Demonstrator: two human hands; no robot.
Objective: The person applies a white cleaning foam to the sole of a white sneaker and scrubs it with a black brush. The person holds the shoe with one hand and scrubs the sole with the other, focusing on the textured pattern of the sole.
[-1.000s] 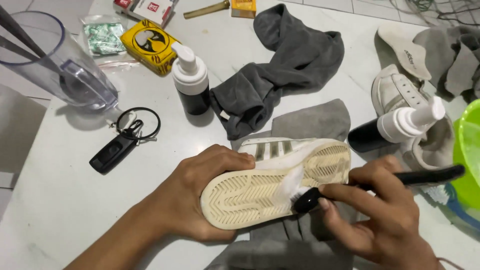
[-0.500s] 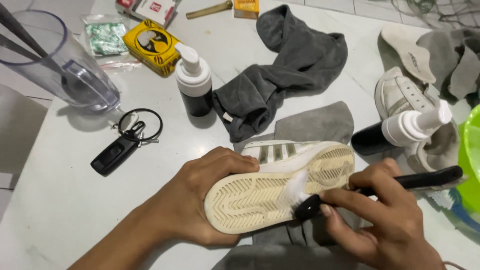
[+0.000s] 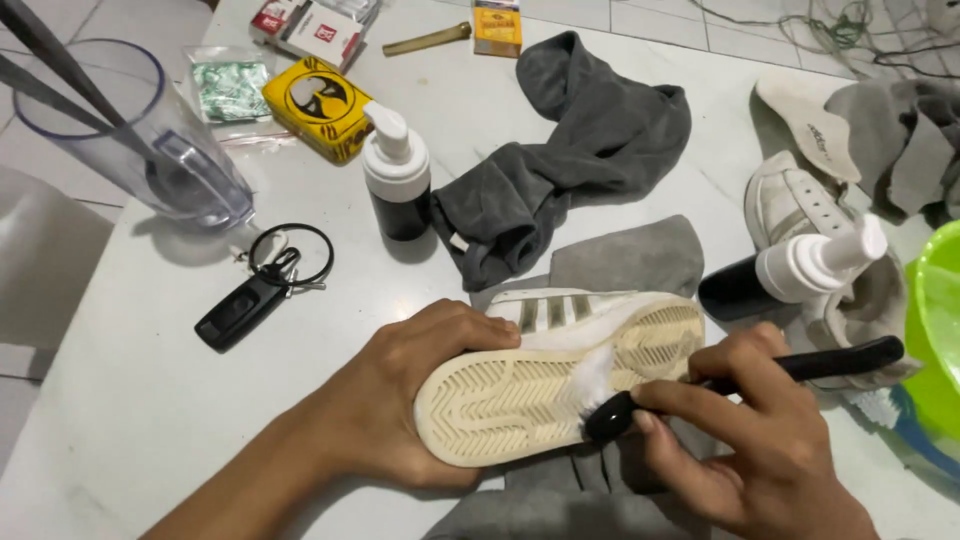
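My left hand (image 3: 425,385) grips a white sneaker (image 3: 560,375) with grey stripes, turned on its side so the cream sole faces me. In my right hand (image 3: 750,440) is a black-handled brush (image 3: 740,385); its white bristles press on the sole near the middle. The shoe rests on a grey cloth (image 3: 620,265) spread over the white table (image 3: 130,420).
A pump bottle (image 3: 397,175) stands behind the shoe, a second one (image 3: 790,275) lies at the right by the other sneaker (image 3: 800,205) and an insole (image 3: 810,125). A crumpled grey towel (image 3: 570,150), clear jug (image 3: 140,135), key fob (image 3: 250,295), yellow box (image 3: 318,105), green basin (image 3: 935,330).
The brush has shifted slightly along the sole, and the shoe and both hands sit a little lower and further right in view. Nothing else moved.
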